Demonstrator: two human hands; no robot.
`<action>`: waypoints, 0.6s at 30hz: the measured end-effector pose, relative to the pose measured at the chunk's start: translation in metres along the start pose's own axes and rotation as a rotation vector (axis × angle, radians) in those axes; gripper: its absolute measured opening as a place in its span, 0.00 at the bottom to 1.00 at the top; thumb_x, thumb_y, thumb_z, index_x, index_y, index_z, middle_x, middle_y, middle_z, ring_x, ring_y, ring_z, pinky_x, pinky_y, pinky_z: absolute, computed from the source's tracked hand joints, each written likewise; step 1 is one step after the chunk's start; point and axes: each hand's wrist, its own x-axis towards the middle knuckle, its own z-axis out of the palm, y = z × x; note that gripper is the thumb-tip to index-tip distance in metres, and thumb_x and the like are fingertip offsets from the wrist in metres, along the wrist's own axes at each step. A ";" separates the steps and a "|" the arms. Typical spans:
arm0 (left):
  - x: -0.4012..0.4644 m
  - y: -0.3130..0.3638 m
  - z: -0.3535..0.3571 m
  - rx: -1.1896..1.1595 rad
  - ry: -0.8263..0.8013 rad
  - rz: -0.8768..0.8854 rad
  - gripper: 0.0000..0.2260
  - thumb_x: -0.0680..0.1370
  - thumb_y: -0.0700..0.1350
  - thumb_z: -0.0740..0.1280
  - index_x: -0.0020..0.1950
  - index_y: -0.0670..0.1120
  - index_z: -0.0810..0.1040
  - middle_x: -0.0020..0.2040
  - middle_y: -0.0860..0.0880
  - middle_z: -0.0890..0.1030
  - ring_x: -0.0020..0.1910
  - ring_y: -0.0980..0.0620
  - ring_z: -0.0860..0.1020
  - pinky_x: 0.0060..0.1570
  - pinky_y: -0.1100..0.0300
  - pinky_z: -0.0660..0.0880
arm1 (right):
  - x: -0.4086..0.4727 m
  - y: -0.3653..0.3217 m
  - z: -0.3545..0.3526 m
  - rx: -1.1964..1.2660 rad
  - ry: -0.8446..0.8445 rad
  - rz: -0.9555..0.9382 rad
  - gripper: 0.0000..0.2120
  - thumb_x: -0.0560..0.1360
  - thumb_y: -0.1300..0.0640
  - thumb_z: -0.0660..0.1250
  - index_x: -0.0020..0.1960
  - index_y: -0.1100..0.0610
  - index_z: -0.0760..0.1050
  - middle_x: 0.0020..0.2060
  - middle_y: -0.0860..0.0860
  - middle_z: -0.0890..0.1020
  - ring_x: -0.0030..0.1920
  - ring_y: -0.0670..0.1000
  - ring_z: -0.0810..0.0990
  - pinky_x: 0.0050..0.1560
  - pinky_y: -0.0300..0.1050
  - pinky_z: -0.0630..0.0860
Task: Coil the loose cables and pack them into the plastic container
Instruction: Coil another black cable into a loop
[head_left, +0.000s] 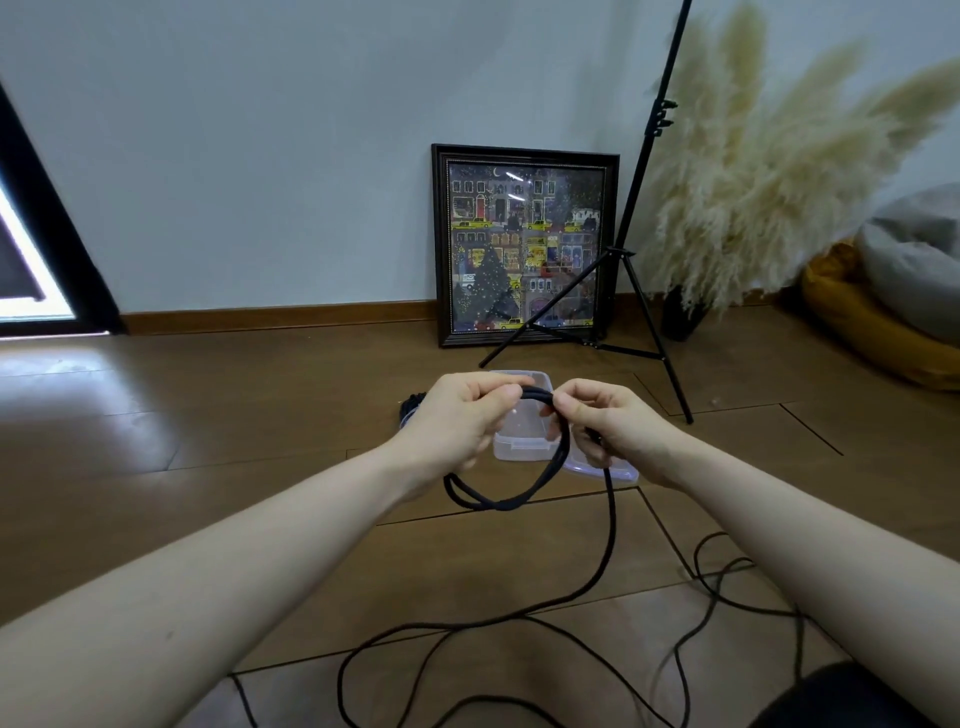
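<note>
STAGE: early, first cable being coiled | HANDS: left hand and right hand each pinch the coil at frame centre, fingers curled round it | DONE: about two loops | LEFT: cable trails on floor, lower frame; box behind hands looks empty; dark bundle beside it.

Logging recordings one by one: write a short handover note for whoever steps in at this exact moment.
Left hand: its grip pinches the black cable at the top of a small started coil.
Right hand: pinches the same cable beside it.
Plastic container: open on the floor just beyond the hands; its lid seems to lie beside it. Another dark bundle sits left of it.
Done: a couple of loops.
Left: coil the long slack trailing over the floor, then pack it.
</note>
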 end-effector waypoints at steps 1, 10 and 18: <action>0.001 0.000 -0.001 0.019 0.031 0.011 0.13 0.85 0.42 0.58 0.66 0.44 0.77 0.23 0.56 0.64 0.20 0.59 0.58 0.18 0.66 0.56 | 0.000 0.001 0.001 0.007 -0.004 0.015 0.11 0.79 0.51 0.64 0.53 0.59 0.77 0.41 0.54 0.83 0.24 0.46 0.68 0.26 0.39 0.66; 0.004 0.000 -0.023 -0.127 0.321 0.019 0.12 0.85 0.41 0.58 0.64 0.41 0.78 0.24 0.55 0.64 0.19 0.59 0.58 0.20 0.68 0.54 | -0.007 0.025 -0.010 -0.348 -0.240 0.393 0.08 0.80 0.51 0.64 0.49 0.56 0.74 0.46 0.52 0.86 0.51 0.50 0.84 0.60 0.51 0.77; 0.003 -0.010 -0.051 -0.176 0.541 0.019 0.11 0.85 0.42 0.59 0.61 0.44 0.79 0.25 0.55 0.65 0.20 0.58 0.59 0.19 0.67 0.56 | -0.010 0.016 -0.023 -0.310 -0.043 0.339 0.24 0.69 0.32 0.67 0.38 0.54 0.71 0.30 0.50 0.78 0.34 0.51 0.81 0.39 0.42 0.79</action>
